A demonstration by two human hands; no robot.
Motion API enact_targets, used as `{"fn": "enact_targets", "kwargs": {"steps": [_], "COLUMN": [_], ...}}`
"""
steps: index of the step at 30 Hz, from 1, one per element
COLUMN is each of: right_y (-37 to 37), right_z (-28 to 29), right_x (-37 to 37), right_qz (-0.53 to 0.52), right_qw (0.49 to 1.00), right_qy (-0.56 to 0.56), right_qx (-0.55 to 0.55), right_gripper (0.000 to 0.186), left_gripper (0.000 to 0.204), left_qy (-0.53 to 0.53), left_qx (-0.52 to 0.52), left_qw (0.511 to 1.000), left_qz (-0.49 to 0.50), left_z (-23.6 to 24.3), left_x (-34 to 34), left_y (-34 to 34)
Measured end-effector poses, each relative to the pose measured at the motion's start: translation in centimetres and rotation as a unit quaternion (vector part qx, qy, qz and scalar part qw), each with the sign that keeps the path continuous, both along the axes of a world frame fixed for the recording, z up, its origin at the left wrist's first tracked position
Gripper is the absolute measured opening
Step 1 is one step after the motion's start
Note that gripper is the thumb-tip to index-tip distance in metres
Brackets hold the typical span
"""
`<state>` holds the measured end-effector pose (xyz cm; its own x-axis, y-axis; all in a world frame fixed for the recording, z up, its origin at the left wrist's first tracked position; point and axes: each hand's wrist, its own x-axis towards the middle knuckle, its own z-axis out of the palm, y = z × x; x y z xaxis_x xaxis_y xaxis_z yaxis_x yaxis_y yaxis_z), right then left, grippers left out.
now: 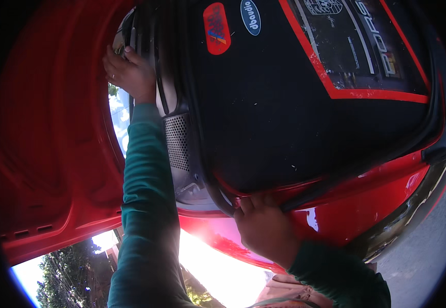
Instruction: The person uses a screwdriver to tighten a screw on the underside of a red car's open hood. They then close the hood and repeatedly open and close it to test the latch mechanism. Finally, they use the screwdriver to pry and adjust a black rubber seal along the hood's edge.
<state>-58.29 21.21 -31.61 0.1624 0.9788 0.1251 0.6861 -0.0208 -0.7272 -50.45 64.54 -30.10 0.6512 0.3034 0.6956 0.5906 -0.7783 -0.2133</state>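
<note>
My right hand [265, 226] is at the near corner of a red car's compartment opening, its fingers curled over the black rubber seal [331, 180] that runs along the rim. Part of the seal is hidden under that hand. My left arm reaches far forward. At its end, my left hand [130, 72] is held between the raised red lid [53, 128] and the strip along the opening, with fingers stretched and thumb apart. I see nothing held in it. Whether it touches the strip or glass beside it, I cannot tell.
A black carpeted panel [264, 118] fills the opening, bearing a red-framed printed panel [356, 61], a red sticker [217, 28] and an oval blue sticker [250, 17]. A perforated grille [177, 142] lies beside my left forearm. Glossy red bodywork and a dark lamp [408, 215] curve along the right.
</note>
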Motion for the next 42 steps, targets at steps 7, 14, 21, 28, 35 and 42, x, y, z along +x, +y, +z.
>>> {"fn": "enact_targets", "kwargs": {"steps": [7,14,21,28,35,42], "right_y": [-0.1,0.0,0.4,0.3,0.2,0.3], "right_z": [0.0,-0.3,-0.4,-0.4,-0.4,-0.5], "right_x": [0.3,0.3,0.6,0.6,0.9,1.0], "right_qz": [-0.012,0.001,-0.018,-0.005,-0.014,-0.021], "right_qw": [0.996,0.999,0.995,0.994,0.991,0.995], "right_qy": [0.084,0.053,0.094,0.107,0.132,0.100], "right_qx": [0.000,-0.002,-0.013,-0.009,-0.019,-0.024], "right_gripper": [0.014,0.014,0.013,0.013,0.012,0.014], "left_gripper": [0.062,0.059,0.056,0.049,0.048,0.048], "left_qy": [0.217,-0.067,0.235,0.024,0.062,-0.041], "left_qx": [-0.004,-0.132,-0.257,-0.250,-0.378,-0.361], "left_qw": [0.973,0.966,0.907,0.938,0.908,0.916], "left_qz": [0.075,-0.210,-0.237,-0.238,-0.173,-0.168], "left_z": [-4.2,3.0,-4.7,-3.3,-5.4,-7.5], "left_x": [3.5,8.8,8.9,13.8,14.7,17.9], "left_y": [2.1,1.9,-0.3,4.0,5.6,7.7]}}
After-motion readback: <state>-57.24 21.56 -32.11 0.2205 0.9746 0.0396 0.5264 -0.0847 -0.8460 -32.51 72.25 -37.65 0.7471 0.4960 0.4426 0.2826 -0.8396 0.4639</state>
